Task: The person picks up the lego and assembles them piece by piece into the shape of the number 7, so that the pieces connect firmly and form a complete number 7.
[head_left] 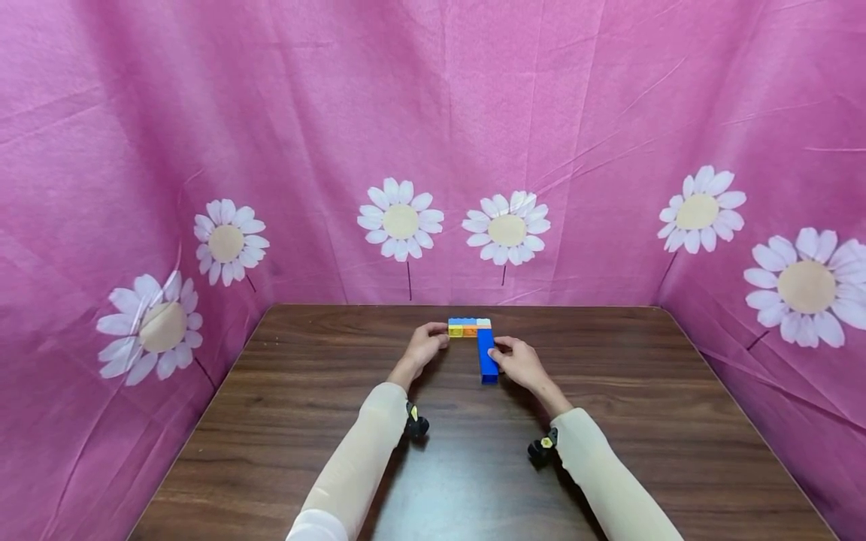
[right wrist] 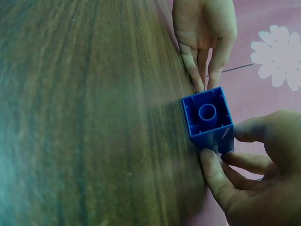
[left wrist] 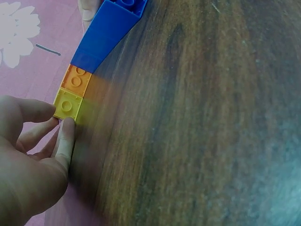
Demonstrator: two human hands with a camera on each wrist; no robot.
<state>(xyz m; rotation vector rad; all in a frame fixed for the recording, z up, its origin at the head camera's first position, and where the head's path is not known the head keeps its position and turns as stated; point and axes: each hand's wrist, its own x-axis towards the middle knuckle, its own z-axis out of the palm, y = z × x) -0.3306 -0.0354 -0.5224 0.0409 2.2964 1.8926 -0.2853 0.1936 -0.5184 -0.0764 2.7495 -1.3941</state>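
On the table lies a joined toy-brick piece. Its row has a yellow brick [left wrist: 66, 104] and an orange brick [left wrist: 76, 81], with light blue studded brick [head_left: 463, 321] and a white part [head_left: 483, 322] behind them. From the row's right end a long blue brick stack [head_left: 487, 355] extends toward me, its hollow underside facing the right wrist view. My left hand [head_left: 425, 348] pinches the yellow end between thumb and fingers. With thumb and fingers on either side, my right hand [head_left: 521, 364] grips the blue stack. Part of the row is hidden behind the stack.
The bricks lie near the far edge of the dark wooden table [head_left: 304, 451]. Pink cloth [head_left: 446, 113] printed with white daisies surrounds the back and sides. A small black camera [head_left: 417, 424] sits on the left wrist, and another black camera [head_left: 541, 449] on the right.
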